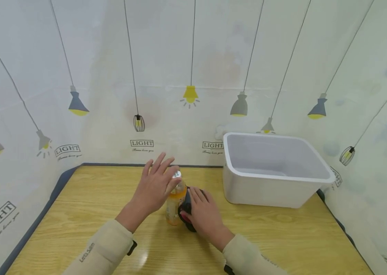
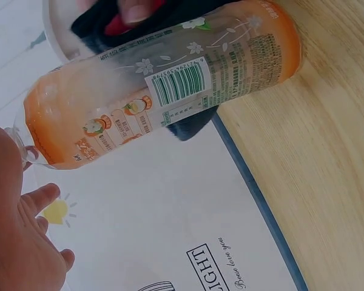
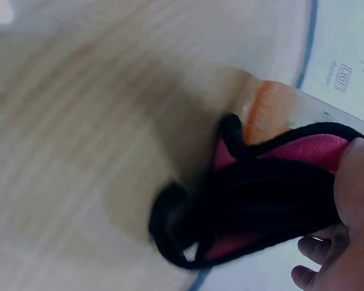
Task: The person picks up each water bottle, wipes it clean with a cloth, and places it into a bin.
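Left hand [image 1: 153, 187]: thumb and forefinger pinch the neck of the bottle [image 2: 188, 91]. Right hand [image 1: 207, 214]: fingers clamped on black, pink-lined fabric [image 3: 267, 191] beside it. Bottle: plastic, barcode [image 2: 179, 83], upright on table [image 1: 276, 233]. Wall [image 1: 166, 57] print: "LIGHT".

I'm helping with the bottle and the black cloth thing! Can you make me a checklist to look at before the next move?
1. Bottle upright: ok, cap at the top.
2. Left hand at the bottle's top: ok.
3. Right hand holding the cloth: ok.
4. Cloth all the way round the bottle: not ok, it's at one side and the barcode side is bare.
5. Cap twisted tight: cannot tell, fingers partly cover it.
6. Bin upright, opening up: ok.
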`<state>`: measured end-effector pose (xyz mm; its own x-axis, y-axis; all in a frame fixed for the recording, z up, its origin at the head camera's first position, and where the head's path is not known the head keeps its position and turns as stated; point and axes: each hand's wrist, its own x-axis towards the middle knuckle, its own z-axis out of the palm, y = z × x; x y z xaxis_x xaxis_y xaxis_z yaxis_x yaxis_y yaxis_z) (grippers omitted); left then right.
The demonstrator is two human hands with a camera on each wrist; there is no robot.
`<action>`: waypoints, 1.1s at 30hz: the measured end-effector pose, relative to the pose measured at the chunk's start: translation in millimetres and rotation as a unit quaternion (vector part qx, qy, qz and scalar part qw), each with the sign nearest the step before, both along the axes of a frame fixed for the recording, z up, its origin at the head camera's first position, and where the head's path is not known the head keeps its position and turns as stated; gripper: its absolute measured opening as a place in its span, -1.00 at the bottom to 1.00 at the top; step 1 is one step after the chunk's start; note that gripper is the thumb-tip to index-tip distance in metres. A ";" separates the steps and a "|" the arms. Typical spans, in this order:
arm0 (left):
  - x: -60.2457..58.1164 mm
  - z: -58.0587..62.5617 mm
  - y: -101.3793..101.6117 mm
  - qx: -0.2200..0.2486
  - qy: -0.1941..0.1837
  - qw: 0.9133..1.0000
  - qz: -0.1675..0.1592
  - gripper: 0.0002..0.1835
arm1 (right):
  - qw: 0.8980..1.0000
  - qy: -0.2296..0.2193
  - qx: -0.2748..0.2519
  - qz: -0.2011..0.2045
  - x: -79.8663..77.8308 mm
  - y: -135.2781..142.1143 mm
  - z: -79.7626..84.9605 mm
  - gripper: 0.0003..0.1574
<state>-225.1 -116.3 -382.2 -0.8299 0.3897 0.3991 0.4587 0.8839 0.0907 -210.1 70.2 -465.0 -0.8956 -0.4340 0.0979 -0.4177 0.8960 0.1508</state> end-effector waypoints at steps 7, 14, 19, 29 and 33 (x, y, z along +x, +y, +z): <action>-0.6 1.5 1.2 -0.002 0.009 1.000 -0.002 -0.53 | 0.999 -0.032 0.007 -0.006 -1.0 -1.8 -22.7 -0.07; -0.6 2.6 1.7 -0.005 0.017 1.000 -0.004 -0.54 | 0.998 -0.033 0.045 -0.006 -1.5 -0.5 -38.9 -0.07; 0.0 4.0 1.4 -0.004 0.016 1.000 -0.006 -0.54 | 0.999 -0.042 0.032 -0.001 -3.3 2.2 -40.9 -0.07; -0.9 13.7 -2.5 0.012 -0.037 0.999 -0.021 -0.56 | 0.994 -0.088 -0.058 0.013 -4.8 11.0 -27.9 -0.14; -3.0 18.8 -4.8 0.021 -0.046 0.998 -0.046 -0.58 | 0.993 -0.092 -0.071 0.007 -4.6 12.4 -19.8 -0.16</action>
<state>-228.1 -121.1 -363.3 -0.8251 0.4506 0.3408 0.5258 0.8332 0.1715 -214.7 82.6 -484.8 -0.8979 -0.4401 -0.0057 -0.4392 0.8966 -0.0565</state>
